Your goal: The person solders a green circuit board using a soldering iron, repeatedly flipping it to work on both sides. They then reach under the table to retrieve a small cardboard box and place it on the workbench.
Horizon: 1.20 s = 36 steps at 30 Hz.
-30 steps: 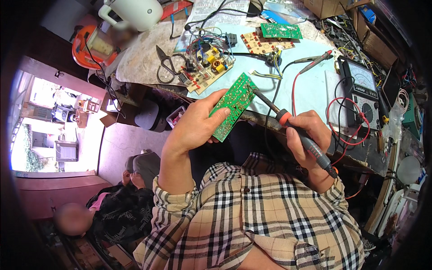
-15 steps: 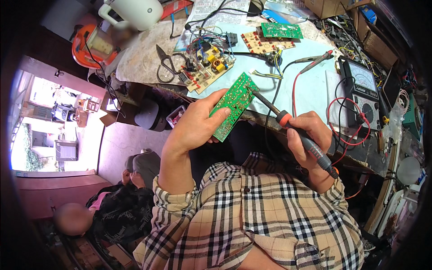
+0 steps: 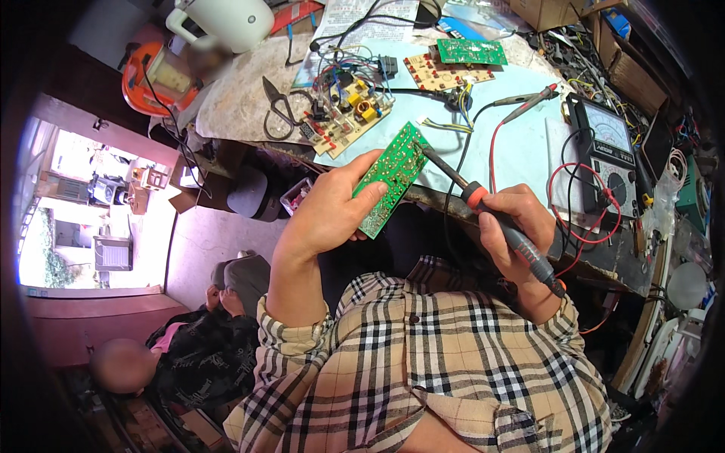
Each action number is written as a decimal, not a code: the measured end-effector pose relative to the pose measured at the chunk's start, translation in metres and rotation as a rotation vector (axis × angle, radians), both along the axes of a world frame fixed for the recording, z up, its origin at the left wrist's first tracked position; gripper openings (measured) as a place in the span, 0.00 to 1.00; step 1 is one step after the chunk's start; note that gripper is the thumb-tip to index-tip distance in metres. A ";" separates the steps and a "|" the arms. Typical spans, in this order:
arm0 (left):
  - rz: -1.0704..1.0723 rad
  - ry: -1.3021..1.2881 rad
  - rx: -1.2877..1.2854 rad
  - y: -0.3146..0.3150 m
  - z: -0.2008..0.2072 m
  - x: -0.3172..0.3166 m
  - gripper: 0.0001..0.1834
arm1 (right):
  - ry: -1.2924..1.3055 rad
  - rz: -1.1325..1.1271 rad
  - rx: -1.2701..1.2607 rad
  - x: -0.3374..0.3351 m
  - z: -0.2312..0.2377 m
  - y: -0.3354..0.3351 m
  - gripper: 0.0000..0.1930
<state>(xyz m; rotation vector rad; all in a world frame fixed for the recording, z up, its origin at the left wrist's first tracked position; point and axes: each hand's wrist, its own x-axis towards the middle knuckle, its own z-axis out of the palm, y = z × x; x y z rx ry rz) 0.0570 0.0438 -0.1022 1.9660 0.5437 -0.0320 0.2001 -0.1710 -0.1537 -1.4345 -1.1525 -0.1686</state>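
A long green circuit board (image 3: pixel 391 175), solder side up, is tilted in front of me just off the table's near edge. My left hand (image 3: pixel 332 198) grips its lower left part, thumb across the top; the fingers beneath are mostly hidden. In my right hand (image 3: pixel 519 223) is a soldering iron (image 3: pixel 472 192) with a dark handle and an orange-red collar. Its dark tip reaches the board's upper right part; whether it touches a joint is too small to tell. Behind the board lies a tan circuit board (image 3: pixel 349 121) with wires and yellow parts.
Scissors (image 3: pixel 278 109) lie at left, near an orange container (image 3: pixel 143 79) and a white kettle (image 3: pixel 226 23). Another green board (image 3: pixel 472 52) rests at the back. An analog multimeter (image 3: pixel 604 143) with probe leads (image 3: pixel 529 106) stands at right. A person (image 3: pixel 204 340) sits at lower left.
Almost nothing differs. The soldering iron and my right hand have shifted very slightly; the green board stays in my left hand.
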 end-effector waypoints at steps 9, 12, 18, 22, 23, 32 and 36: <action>-0.012 -0.030 0.042 0.001 -0.004 0.000 0.25 | -0.015 -0.009 -0.018 0.001 -0.002 -0.001 0.09; 0.005 -0.052 0.018 -0.001 -0.003 0.001 0.23 | -0.013 -0.014 -0.020 0.001 -0.002 -0.001 0.09; 0.011 -0.035 0.016 -0.001 -0.003 0.001 0.23 | -0.007 -0.015 -0.014 0.001 -0.002 -0.001 0.09; 0.008 -0.042 0.016 -0.002 -0.003 0.001 0.23 | -0.003 -0.019 -0.020 0.001 -0.001 -0.001 0.09; 0.008 -0.035 0.017 -0.001 -0.002 0.001 0.23 | -0.002 -0.021 -0.023 0.000 -0.001 -0.001 0.09; 0.013 -0.023 -0.012 -0.001 -0.004 0.001 0.23 | 0.020 -0.018 -0.035 0.001 -0.003 -0.001 0.09; 0.013 -0.023 -0.007 -0.001 -0.004 0.000 0.23 | 0.019 0.007 -0.032 0.001 0.000 -0.001 0.09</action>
